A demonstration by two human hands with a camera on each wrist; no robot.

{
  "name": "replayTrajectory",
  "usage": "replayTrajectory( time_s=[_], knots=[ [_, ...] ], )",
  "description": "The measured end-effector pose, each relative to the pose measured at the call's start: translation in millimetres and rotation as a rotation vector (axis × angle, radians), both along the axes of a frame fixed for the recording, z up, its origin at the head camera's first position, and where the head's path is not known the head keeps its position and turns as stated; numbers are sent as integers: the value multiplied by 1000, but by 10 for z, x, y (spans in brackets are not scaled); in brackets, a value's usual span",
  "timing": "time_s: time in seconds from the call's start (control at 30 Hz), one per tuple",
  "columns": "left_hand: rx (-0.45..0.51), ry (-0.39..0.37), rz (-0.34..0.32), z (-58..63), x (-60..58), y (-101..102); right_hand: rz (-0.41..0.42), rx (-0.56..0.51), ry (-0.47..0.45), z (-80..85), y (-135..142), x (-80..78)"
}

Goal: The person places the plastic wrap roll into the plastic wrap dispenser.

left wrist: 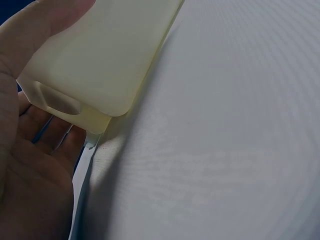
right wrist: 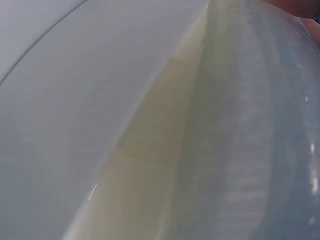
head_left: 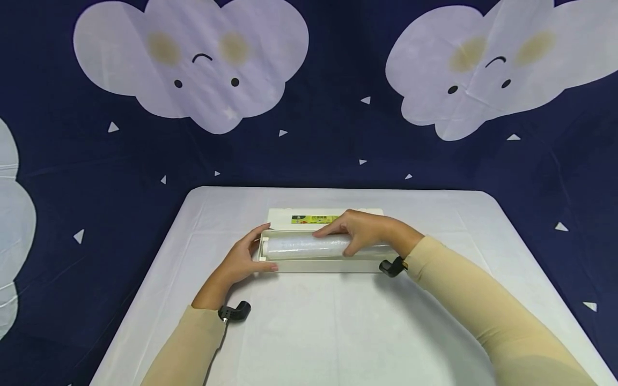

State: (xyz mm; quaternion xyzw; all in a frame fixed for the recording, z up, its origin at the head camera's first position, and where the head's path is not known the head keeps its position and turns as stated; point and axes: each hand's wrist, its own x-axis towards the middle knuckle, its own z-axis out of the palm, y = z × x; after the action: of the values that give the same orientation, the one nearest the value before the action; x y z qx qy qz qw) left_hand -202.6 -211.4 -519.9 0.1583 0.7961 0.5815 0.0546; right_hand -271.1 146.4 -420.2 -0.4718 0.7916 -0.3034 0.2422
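A long white box [head_left: 318,266] lies across the table with its lid [head_left: 280,219] folded back on the far side. Inside it is a clear, shiny roll of plastic wrap [head_left: 299,247]. My left hand [head_left: 235,264] grips the box's left end, thumb on the front wall and fingers round the far side. The left wrist view shows the box end [left wrist: 100,60] between thumb and fingers. My right hand [head_left: 367,230] holds the roll from above near its middle, thumb on the near side. In the right wrist view the roll [right wrist: 245,130] fills the right half beside the box's inner wall [right wrist: 150,120].
A white cloth covers the table [head_left: 299,332]. A yellow-green label [head_left: 309,219] is on the lid, partly behind my right hand. Behind the table hangs a dark blue curtain [head_left: 318,150] with white clouds and triangles. Each wrist carries a small black camera [head_left: 235,311].
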Motion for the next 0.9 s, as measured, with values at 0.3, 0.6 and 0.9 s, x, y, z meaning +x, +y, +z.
replayTrajectory(
  time_s=[0.3,0.6,0.9],
  knots=[
    [-7,0,8,12,-1,7,13,-22,-13,-46,-47,-21],
    [-11,-1,10,28,3,8,-4,-16,-44,-74,-64,-31],
    [20,-5,6,37,14,12,-2,-31,-107,-90,-70,-63]
  ],
)
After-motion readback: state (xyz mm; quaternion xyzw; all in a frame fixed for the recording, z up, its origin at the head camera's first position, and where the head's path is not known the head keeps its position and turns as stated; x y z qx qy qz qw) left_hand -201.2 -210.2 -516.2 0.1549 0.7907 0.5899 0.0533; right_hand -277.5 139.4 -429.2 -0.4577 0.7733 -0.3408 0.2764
